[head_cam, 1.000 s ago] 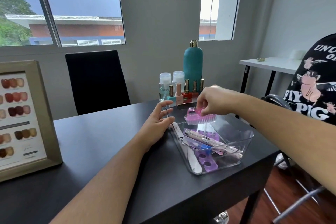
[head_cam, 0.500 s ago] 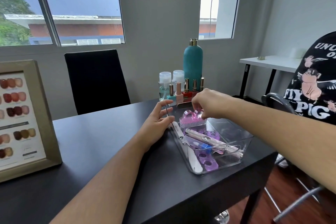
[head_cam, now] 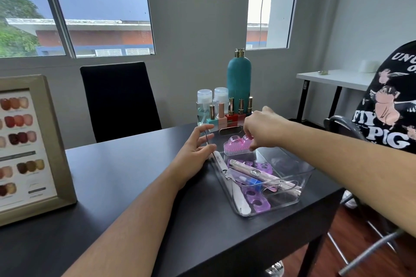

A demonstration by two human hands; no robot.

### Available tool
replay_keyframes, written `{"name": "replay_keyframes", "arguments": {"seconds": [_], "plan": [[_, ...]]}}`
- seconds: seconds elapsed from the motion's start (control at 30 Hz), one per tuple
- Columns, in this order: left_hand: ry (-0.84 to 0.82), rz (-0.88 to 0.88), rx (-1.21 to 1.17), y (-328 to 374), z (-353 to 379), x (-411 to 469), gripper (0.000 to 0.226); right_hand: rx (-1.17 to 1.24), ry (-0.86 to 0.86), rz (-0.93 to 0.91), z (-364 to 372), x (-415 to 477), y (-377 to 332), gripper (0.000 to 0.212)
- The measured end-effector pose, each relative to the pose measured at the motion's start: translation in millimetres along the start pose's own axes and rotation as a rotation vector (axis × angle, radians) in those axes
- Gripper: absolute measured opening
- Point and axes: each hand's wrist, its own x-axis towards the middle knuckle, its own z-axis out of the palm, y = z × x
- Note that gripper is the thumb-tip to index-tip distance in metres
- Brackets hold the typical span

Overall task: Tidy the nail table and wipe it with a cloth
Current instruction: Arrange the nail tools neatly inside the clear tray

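Observation:
A clear plastic bin stands on the black table near its right edge. Inside lie a nail file, purple toe separators and a pink pen-like tool. My right hand reaches over the bin's far end, fingers pinched on a pink nail brush that sits low in the bin. My left hand rests against the bin's left wall with its fingers spread, holding nothing. No cloth is in view.
Behind the bin stand nail polish bottles, two clear pump bottles and a teal bottle. A framed nail colour chart stands at the left. A black chair faces me. A person in a black shirt sits at the right.
My right hand has lowered the pink brush from above the bin down into its far end. My left hand has stayed against the bin's side.

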Motion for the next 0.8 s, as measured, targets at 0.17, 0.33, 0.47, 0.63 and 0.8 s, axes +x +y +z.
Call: {"name": "replay_keyframes", "arguments": {"seconds": [0.17, 0.33, 0.47, 0.63, 0.8], "plan": [[-0.001, -0.001, -0.002, -1, 0, 0, 0.042, -0.015, 0.061, -0.013, -4, 0, 3, 0.034], [0.006, -0.002, -0.011, 0, 0, 0, 0.041, -0.02, 0.112, -0.114, -3, 2, -1, 0.03], [0.002, -0.011, -0.01, 1, 1, 0, 0.042, -0.055, 0.1, -0.094, -4, 1, 0, 0.029], [-0.001, -0.004, -0.011, 2, 0, -1, 0.042, 0.26, 0.092, -0.064, -20, -18, -3, 0.027], [-0.004, -0.015, -0.002, 2, 1, 0, 0.042, 0.39, -0.445, -0.046, -24, -37, -18, 0.029]]}}
